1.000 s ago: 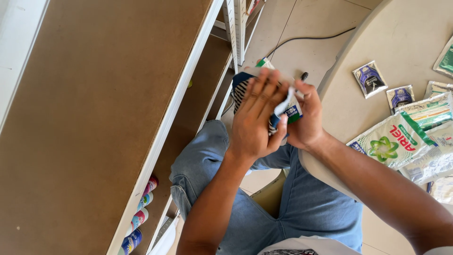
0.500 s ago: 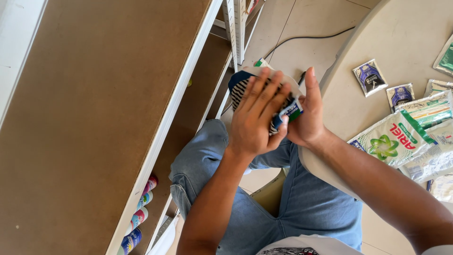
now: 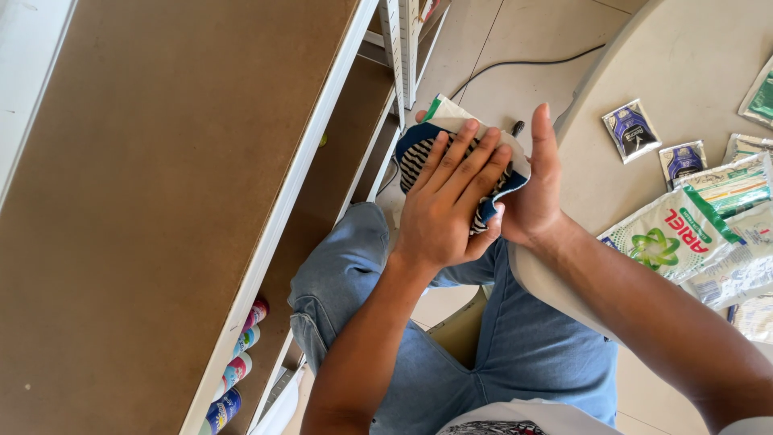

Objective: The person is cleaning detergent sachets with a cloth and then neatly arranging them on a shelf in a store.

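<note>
Wedged between the brown shelf [image 3: 161,201] and the round desk's edge [image 3: 564,129], a seated person presses a striped sachet [image 3: 419,153] between both palms, left hand [image 3: 447,205] fingers flat over it, right hand [image 3: 535,193] cupped behind

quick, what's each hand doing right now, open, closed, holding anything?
Left hand: fingers flat, pressed over a striped blue and white packet.
Right hand: cupped under the same packet, thumb up, holding it.
</note>
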